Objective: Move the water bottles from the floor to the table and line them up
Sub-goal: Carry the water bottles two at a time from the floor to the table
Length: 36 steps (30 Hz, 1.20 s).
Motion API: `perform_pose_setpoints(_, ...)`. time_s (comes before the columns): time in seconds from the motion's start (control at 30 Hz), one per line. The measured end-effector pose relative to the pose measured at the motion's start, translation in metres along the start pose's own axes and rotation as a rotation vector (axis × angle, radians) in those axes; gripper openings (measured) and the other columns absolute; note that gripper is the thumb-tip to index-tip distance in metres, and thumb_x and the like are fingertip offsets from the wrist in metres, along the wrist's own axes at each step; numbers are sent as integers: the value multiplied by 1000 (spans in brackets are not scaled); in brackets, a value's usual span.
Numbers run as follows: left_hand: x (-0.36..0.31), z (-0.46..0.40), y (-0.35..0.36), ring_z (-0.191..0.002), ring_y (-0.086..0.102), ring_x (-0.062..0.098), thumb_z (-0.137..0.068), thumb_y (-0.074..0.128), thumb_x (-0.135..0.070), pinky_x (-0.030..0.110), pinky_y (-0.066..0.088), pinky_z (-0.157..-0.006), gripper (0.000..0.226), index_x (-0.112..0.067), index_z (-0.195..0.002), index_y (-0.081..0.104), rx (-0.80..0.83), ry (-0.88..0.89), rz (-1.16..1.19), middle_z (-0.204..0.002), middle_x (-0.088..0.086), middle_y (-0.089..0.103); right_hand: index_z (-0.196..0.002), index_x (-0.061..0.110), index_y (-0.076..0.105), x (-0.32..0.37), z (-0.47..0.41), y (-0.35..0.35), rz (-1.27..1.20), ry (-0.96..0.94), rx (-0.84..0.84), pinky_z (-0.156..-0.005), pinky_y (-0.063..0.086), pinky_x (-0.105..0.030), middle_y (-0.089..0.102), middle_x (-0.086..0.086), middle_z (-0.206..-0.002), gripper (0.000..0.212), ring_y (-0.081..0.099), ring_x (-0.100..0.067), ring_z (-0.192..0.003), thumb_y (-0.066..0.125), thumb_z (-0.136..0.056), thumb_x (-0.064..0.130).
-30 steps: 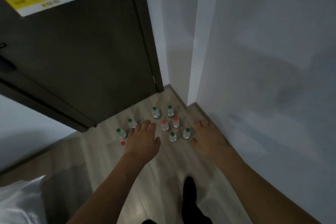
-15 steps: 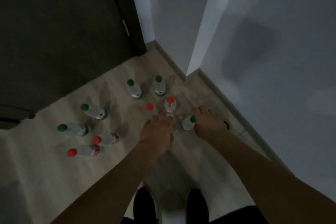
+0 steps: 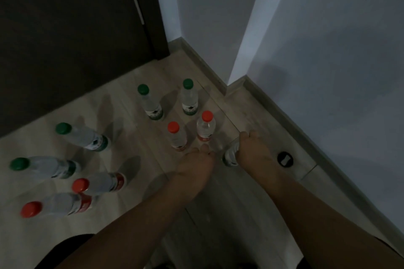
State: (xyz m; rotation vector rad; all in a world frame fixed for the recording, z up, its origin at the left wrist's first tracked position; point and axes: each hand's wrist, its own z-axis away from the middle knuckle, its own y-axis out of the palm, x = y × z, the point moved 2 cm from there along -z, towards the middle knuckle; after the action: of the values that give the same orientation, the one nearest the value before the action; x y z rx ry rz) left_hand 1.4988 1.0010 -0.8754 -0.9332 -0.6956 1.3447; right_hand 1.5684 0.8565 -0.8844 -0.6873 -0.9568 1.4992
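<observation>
While half a second ago both hands only hovered over the cluster, the right hand now has its grip curled over the top of a bottle, cap hidden under the fingers, only the lower body and label showing. Left hand is down too, fingers bent toward the floor just in front of a red-capped bottle; its grip seems to be wrapped round another bottle's top, but that bottle is hidden, so cannot tell. View is lower and closer than before, person bent down. Second red-capped bottle stands just beside, two green-capped bottles behind, four more well apart at left, all on the floor. No desk in view. Judgement: first pickup starting, nothing moved to the desk yet, task barely begun.
</observation>
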Motion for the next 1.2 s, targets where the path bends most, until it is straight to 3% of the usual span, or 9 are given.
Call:
perform_pose_setpoints(0.23, 4, -1, -2, -106, 59, 34, -95, 50, -8, 39, 46, -74, 32, -8, -127, 50, -30, 3, 47, -128, 14, 48, -111, 4, 50, -10, 7, 3, -196, -19, -11, -68, 32, -23, 47, -14, -116, 28, 48, -20, -88, 61, -88, 18)
perform_pose_setpoints(0.37, 2, 16, -46, -110, 58, 34, -90, 60, -10, 43, 53, -85, 43, -9, -131, 49, 2, -10, 148, -130, 13, 46, -110, 6, 54, -10, 32, -35, -277, -28, 7, -71, 43, -27, 51, -14, -111, 32, 53, -24, -91, 66, -83, 18)
perform_pose_setpoints(0.6, -28, 110, -238, -118, 54, 28, -85, 64, -22, 41, 49, -95, 50, -14, -133, 52, -24, -16, 220, -135, 6, 44, -106, 4, 59, -19, 155, -214, -354, 5, -22, -74, 44, -29, 51, -13, -109, 31, 55, -26, -91, 69, -80, 17)
perform_pose_setpoints(0.73, -52, 183, -373, -104, 58, 24, -84, 68, -22, 30, 45, -80, 41, -12, -122, 56, -95, -26, 274, -126, 4, 51, -96, 2, 63, -18, 247, -342, -367, 35, -121, -70, 50, -30, 54, -14, -102, 22, 52, -22, -74, 68, -78, 15)
perform_pose_setpoints(0.83, -72, 239, -472, -101, 57, 25, -82, 69, -24, 33, 45, -79, 36, -13, -114, 58, -154, -28, 344, -117, 4, 51, -97, 6, 63, -20, 316, -434, -413, 54, -188, -69, 49, -29, 51, -9, -99, 25, 55, -22, -75, 70, -78, 20)
perform_pose_setpoints(0.93, -87, 292, -554, -91, 55, 22, -79, 69, -23, 28, 40, -68, 23, -17, -96, 55, -251, -47, 397, -101, -2, 46, -91, 10, 60, -21, 372, -511, -451, 73, -230, -66, 47, -28, 48, -6, -94, 19, 53, -20, -71, 68, -77, 20)
perform_pose_setpoints(1.03, -100, 326, -608, -76, 48, 13, -78, 70, -23, 20, 35, -54, 23, -23, -83, 48, -358, -62, 443, -92, -6, 40, -86, 12, 58, -27, 412, -560, -509, 79, -295, -62, 41, -27, 46, -4, -91, 14, 51, -19, -69, 66, -75, 18)
perform_pose_setpoints(1.13, -114, 345, -640, -70, 45, 5, -80, 72, -21, 17, 32, -56, 18, -16, -87, 57, -458, -24, 474, -88, -6, 42, -88, 13, 61, -33, 436, -586, -557, 45, -374, -64, 43, -27, 47, -3, -91, 15, 54, -20, -74, 65, -74, 18)
perform_pose_setpoints(1.2, -123, 354, -654, -73, 48, 9, -81, 74, -21, 21, 39, -63, 20, -12, -93, 61, -473, 3, 475, -93, -1, 47, -93, 12, 62, -35, 448, -596, -538, 48, -377, -68, 43, -26, 48, -3, -95, 18, 54, -20, -78, 67, -76, 18)
